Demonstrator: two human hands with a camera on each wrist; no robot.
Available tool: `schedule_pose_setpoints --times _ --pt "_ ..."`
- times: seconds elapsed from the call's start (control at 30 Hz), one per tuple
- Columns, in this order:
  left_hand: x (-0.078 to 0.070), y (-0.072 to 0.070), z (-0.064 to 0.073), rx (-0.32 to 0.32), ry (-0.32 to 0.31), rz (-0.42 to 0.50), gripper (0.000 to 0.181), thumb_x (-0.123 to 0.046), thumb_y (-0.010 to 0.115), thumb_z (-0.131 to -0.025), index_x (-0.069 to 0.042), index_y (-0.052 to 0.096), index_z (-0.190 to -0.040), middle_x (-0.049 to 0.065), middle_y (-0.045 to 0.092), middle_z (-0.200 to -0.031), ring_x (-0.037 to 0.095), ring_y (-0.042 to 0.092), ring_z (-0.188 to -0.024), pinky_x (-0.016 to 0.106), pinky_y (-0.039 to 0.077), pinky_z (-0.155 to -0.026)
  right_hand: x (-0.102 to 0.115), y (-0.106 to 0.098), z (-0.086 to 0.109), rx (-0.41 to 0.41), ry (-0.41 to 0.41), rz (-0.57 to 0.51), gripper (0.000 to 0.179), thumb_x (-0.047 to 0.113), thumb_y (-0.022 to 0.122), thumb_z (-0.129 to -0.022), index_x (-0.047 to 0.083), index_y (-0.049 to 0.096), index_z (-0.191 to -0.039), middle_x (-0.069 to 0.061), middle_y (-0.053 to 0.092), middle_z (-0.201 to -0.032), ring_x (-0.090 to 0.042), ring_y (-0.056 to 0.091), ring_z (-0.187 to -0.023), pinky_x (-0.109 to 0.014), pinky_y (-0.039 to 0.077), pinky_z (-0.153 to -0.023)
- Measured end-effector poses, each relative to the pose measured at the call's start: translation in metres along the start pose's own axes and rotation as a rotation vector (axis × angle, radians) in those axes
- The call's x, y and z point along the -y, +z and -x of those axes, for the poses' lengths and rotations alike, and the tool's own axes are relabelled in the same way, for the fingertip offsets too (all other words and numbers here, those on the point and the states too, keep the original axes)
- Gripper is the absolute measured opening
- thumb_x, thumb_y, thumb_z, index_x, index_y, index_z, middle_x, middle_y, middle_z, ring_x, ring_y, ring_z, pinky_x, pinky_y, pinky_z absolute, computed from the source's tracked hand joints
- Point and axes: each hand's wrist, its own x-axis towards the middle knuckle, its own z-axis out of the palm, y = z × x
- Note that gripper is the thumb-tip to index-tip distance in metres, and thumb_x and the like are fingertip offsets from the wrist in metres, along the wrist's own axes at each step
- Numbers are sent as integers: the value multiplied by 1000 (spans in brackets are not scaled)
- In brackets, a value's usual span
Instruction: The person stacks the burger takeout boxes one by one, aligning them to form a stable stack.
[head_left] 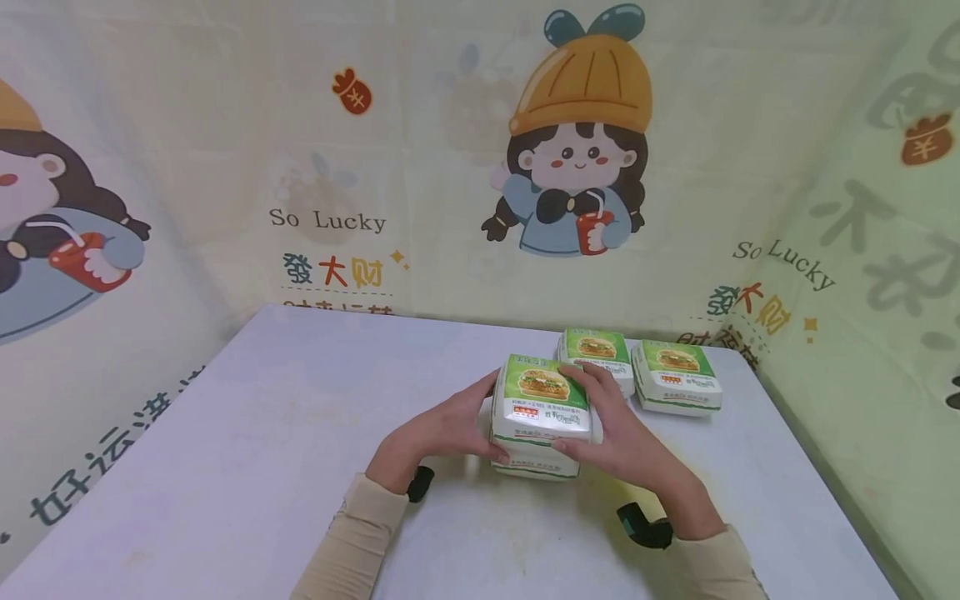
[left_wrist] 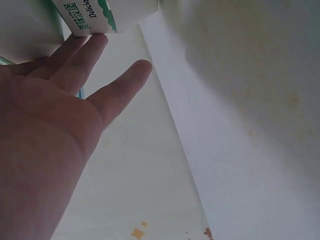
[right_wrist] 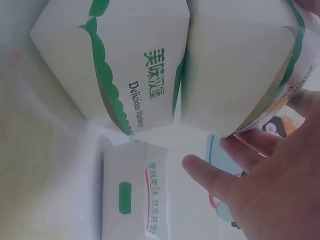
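Observation:
Two white-and-green burger boxes stand one on the other near the middle of the table. The upper box (head_left: 546,400) shows a burger picture on its lid, and the lower box (head_left: 536,468) shows beneath it. My left hand (head_left: 450,423) holds the stack's left side, thumb low at the front and other fingers toward the back. In the left wrist view, fingertips meet a box edge (left_wrist: 90,17). From the right, my right hand (head_left: 618,429) grips the upper box, fingers over its back corner and thumb at its front. The right wrist view shows both stacked boxes side by side.
Behind the stack, to the right, stand another burger box (head_left: 597,346), partly hidden by my right hand, and a further one (head_left: 677,379) beside it. The white table (head_left: 337,375) ends at a printed cloth backdrop (head_left: 442,167).

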Motion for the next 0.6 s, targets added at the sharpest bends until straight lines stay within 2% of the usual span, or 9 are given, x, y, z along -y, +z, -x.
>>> schedule_pose_setpoints --times 0.23,0.6 --pt "0 -1 -2 9 5 -6 110 -19 94 -64 -32 28 -150 -15 48 -143 8 40 -138 41 33 -117 -2 0 -1 7 -1 10 91 49 77 -81 39 23 -154 -7 16 -160 -35 31 -137 -65 40 -102" --pt "-1 -2 -2 17 16 20 107 -19 94 -62 -36 30 -146 -17 49 -139 8 41 -136 42 32 -117 -1 -2 1 17 -6 19 98 51 79 -78 37 20 -155 -9 13 -162 -39 24 -143 -71 37 -103"
